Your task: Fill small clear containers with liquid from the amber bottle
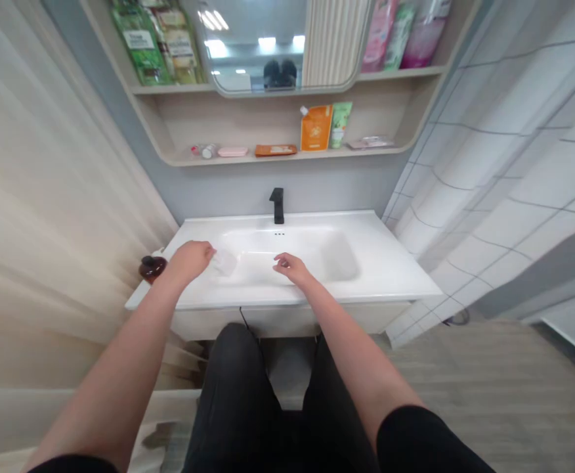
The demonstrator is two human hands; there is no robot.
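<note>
Both my arms reach out over a white sink (390, 266). My left hand (192, 257) hovers over the sink's left side, fingers closed on a small pale, see-through thing (225, 262) that is blurred; I cannot name it. My right hand (290, 266) hangs over the basin's front middle, fingers curled loosely and partly apart, with nothing seen in them. A black tap (277, 204) stands at the back of the basin, beyond both hands.
A dark brown bottle (152, 267) sits at the sink's left corner near my left forearm. Above hang a mirror (260, 43) and shelves with an orange pouch (316, 128), a green tube (339, 124) and packets. Tiled wall at right, pale panel at left.
</note>
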